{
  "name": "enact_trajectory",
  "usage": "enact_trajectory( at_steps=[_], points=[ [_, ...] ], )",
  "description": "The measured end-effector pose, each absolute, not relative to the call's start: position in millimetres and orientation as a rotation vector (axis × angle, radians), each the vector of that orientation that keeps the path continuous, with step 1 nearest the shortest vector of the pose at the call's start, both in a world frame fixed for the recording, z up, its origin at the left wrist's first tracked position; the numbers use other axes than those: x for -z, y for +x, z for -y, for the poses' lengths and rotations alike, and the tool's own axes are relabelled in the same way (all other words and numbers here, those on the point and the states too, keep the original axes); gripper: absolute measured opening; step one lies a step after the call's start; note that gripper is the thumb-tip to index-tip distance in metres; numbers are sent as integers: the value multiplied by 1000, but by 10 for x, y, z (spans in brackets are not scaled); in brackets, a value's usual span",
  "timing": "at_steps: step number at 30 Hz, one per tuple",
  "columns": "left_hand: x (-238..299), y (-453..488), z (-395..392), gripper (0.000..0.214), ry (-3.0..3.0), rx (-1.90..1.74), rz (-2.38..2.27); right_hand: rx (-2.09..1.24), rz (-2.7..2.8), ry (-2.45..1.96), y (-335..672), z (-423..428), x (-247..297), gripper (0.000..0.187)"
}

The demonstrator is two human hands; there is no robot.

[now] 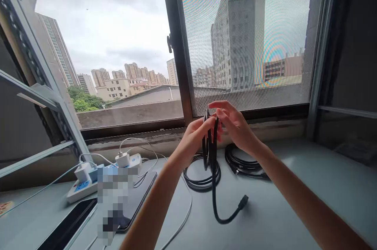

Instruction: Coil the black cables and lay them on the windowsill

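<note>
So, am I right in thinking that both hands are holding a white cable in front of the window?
Not quite: the head view shows the cable is black, not white; the left hand and right hand do hold it in front of the window.

The held cable (pixel 214 187) looks smooth and rubbery, with a soft sheen. The power strip (pixel 72 196) is smooth plastic, the flat device (pixel 70 222) glossy, the counter (pixel 271 222) satin-smooth, the shelf frame (pixel 70 120) metal, the window screen (pixel 200 14) fine mesh.

A power strip (pixel 77 193) holds white chargers (pixel 122 159) (window (pixel 177 37) behind).
</note>
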State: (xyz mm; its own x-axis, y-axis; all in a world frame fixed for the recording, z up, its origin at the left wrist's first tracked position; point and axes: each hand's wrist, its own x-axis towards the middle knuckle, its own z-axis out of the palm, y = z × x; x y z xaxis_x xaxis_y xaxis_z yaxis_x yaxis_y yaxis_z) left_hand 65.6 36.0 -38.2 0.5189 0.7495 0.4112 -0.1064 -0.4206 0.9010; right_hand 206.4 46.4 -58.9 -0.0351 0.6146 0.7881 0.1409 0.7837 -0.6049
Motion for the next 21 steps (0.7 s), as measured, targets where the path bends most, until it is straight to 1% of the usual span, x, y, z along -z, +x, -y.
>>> enact_trajectory(
  at_steps=[4,5,6,9,12,14,16,19,21],
  points=[
    [259,596,-293,30,1596,-1182,-491,-206,1487,-748,2141,-325,459,22],
    [229,578,-279,29,1575,-1220,-479,-195,1467,-786,2168,-289,431,24],
    [203,560,-267,29,1564,-1251,-476,-213,1468,-818,2192,-257,409,31],
    [169,526,-241,30,1595,-1279,-544,-430,1616,-815,2230,-181,380,54],
    [207,553,-220,31,1707,-1231,-635,-687,1769,-669,2206,-138,382,60],
    [254,603,-200,29,1826,-1204,-633,-739,1795,-619,2185,-126,385,58],
    [293,657,-174,27,1920,-1199,-594,-731,1808,-621,2181,-127,386,48],
    [313,695,-141,36,1962,-1173,-530,-705,1837,-618,2194,-146,391,31],
    [301,671,-140,39,1979,-1122,-512,-689,1862,-597,2192,-166,401,30]
  ],
)
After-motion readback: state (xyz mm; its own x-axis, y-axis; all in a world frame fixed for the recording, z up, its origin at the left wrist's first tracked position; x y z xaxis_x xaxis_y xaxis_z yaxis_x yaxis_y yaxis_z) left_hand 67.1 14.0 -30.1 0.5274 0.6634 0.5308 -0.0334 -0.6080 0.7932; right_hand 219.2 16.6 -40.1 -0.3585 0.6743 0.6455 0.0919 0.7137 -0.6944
